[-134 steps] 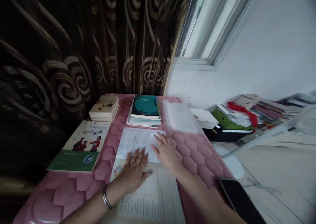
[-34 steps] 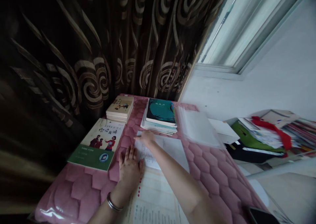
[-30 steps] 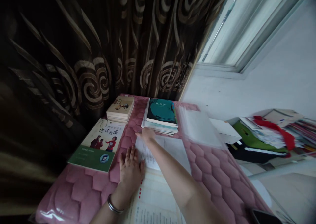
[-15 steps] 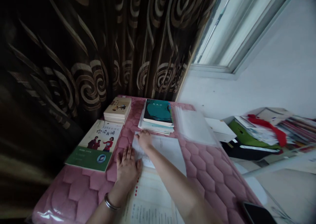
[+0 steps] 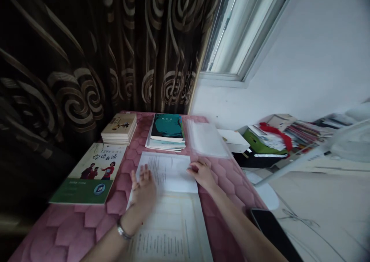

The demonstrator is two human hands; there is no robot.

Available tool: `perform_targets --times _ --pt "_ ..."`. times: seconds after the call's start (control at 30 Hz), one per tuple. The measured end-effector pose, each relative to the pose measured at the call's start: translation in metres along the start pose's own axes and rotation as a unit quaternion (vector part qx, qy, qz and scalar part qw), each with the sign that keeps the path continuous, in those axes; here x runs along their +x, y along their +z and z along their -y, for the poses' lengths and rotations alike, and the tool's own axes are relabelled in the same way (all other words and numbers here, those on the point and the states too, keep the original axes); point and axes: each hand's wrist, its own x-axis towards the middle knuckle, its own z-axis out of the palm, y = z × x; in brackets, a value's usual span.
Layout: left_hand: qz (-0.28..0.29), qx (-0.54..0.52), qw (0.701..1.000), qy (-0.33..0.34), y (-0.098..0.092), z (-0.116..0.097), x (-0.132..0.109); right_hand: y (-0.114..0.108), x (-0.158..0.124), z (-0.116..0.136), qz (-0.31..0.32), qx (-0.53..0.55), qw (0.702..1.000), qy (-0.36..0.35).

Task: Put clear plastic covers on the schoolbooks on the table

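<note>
1. Head view, change: since half a second ago, the right hand (image 5: pixel 202 174) has gone from the page's far left corner to its right edge; the left hand (image 5: pixel 143 190) has shifted too, and is blurred.
2. Location: the open paper book with a white printed far page and a cream near page (image 5: pixel 176 206) lies flat on the pink hexagon-quilted table cover (image 5: pixel 71 229), just this side of the stack topped by a dark teal book (image 5: pixel 168 126).
3. Handling (judged): light, limp paper, rather slippery, easily creased or torn. Best hold: a gentle pinch at an outer edge or corner, with a flat palm near the fold.
4. Pose, left: forearm angled in from the near left, palm low over the left margin, fingers slightly apart; contact unclear.
5. Pose, right: forearm reaching from the near right, wrist bent inward, thumb and forefinger close together at the edge; cannot tell whether paper is between them.
</note>
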Motion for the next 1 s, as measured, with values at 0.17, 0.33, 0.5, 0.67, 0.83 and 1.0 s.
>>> perform_targets --times 0.17,0.33,0.5,0.67,0.83,1.0 --pt "0.126 -0.138 0.965 0.184 -0.009 -0.087 0.011 0.001 -0.003 -0.009 -0.013 0.035 0.998 -0.043" --pt "0.139 -0.156 0.969 0.13 -0.006 -0.125 0.018 -0.007 -0.004 -0.014 0.014 0.025 1.0 -0.003" --pt "0.139 -0.157 0.97 0.123 -0.001 -0.123 0.02 -0.01 0.004 -0.014 0.041 0.011 0.997 0.07" --pt "0.132 -0.153 0.972 0.119 0.005 -0.125 0.02 -0.012 0.024 -0.004 0.061 -0.022 0.992 0.106" --pt "0.124 -0.164 0.972 0.113 0.009 -0.127 0.019 -0.016 0.046 0.005 0.085 -0.072 0.983 0.148" --pt "0.123 -0.175 0.971 0.107 0.01 -0.126 0.017 -0.013 0.061 0.009 0.078 -0.094 0.97 0.21"
